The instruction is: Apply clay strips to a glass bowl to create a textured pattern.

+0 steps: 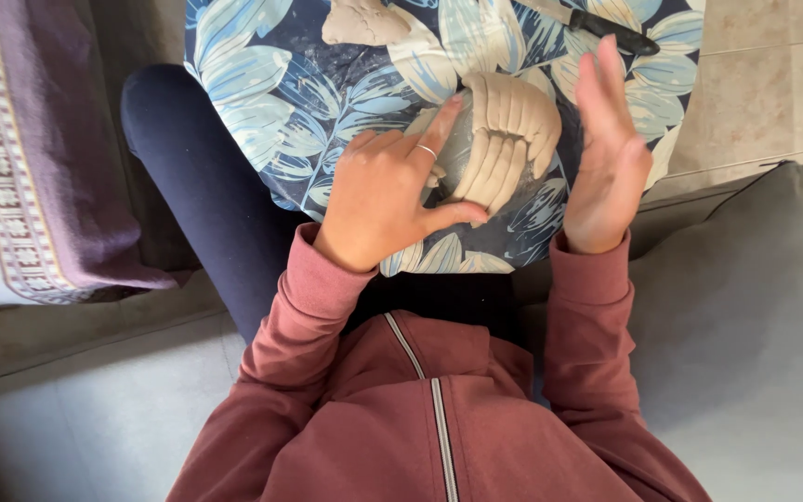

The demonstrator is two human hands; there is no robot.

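Head view, looking down at lap-level work.

Clay piece (pixel 504 139): beige, ribbed coils stacked into a domed form, sits mid-bench on the leaf-print cloth (pixel 262 93) covering the bench, just in front of the person.

L hand (pixel 388 200): ring on one finger, index stretched along the left flank of the clay piece, thumb tip pressed at its near edge. Fingers apart, bracing the piece, not wrapped round it.

R hand (pixel 611 153): flat, fingers together and straight, held edge-on just beside the right flank; contact w/ clay can't be told.

Far side: spare lump of clay (pixel 364 23) and a black-handled knife (pixel 611 30), both untouched.

Step (judgement): shaping/closing the coil wall, L steadying, R as paddle. Next move prob. needs light, even pressure from R against L's support, so ribs don't collapse or split.
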